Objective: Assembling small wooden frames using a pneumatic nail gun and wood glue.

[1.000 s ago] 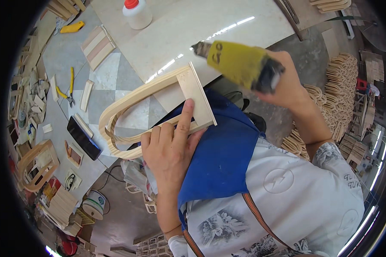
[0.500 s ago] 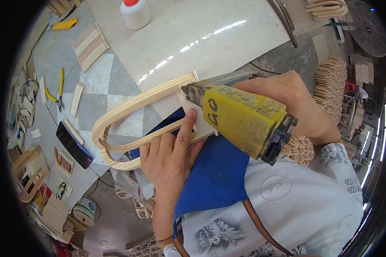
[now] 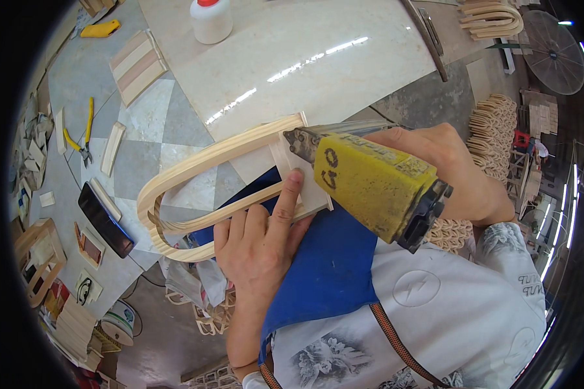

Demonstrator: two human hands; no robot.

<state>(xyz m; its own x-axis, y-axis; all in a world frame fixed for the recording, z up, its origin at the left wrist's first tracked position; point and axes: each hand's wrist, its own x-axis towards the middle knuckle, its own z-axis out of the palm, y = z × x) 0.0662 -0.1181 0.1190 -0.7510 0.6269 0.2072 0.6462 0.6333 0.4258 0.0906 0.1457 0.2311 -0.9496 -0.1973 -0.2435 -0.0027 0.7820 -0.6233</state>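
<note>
My left hand [image 3: 256, 243] is closed around the near side of a pale U-shaped wooden frame [image 3: 217, 144], its index finger stretched along a flat board [image 3: 308, 178] across the open end. In my right hand [image 3: 438, 152] is a worn yellow nail gun [image 3: 373, 181]. Its dark nose meets the work at the board, just beyond my left index fingertip. The gun's grip is mostly hidden behind its body and my fingers. A blue apron [image 3: 324, 272] covers my lap below the frame.
On the tiled table lie a phone [image 3: 105, 220], yellow-handled pliers [image 3: 83, 133], a striped wood panel [image 3: 138, 68] and a yellow cutter [image 3: 100, 29]. A white bottle [image 3: 211, 24] stands farther back. Bent wood pieces [image 3: 492, 139] are stacked at right, near a fan [image 3: 553, 52].
The frame, both hands and the nail gun have shifted slightly to the right in view. The view itself has also moved a little. My hold on both things is the same.
</note>
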